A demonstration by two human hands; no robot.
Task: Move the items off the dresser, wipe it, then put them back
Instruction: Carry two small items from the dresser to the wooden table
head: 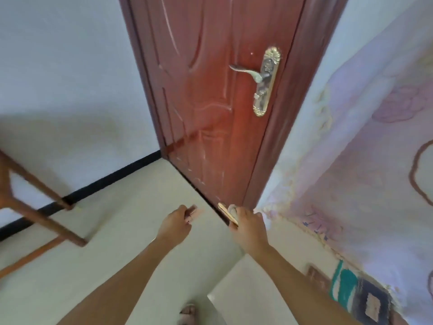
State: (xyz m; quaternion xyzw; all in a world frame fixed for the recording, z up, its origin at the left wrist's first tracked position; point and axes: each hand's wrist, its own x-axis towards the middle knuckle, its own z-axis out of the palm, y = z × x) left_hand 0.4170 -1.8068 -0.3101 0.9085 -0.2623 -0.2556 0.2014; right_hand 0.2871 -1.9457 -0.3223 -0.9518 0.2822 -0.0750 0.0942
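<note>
Both my arms reach forward over a pale floor, toward a red-brown door. My left hand [174, 222] grips a small pinkish-brown item [192, 213] whose end sticks out past the fingers; it is blurred. My right hand [249, 225] holds a flat tan stick-like item [226, 214] together with a small pale rounded thing [233, 208] tucked behind the fingers. The dresser is not in view.
The shut door [210, 90] with a brass lever handle [255, 75] stands straight ahead. A bed with a pink and lilac cover [363, 160] fills the right side. A wooden frame's legs [44, 214] stand at the left by the white wall. A patterned rug [365, 299] lies at the lower right.
</note>
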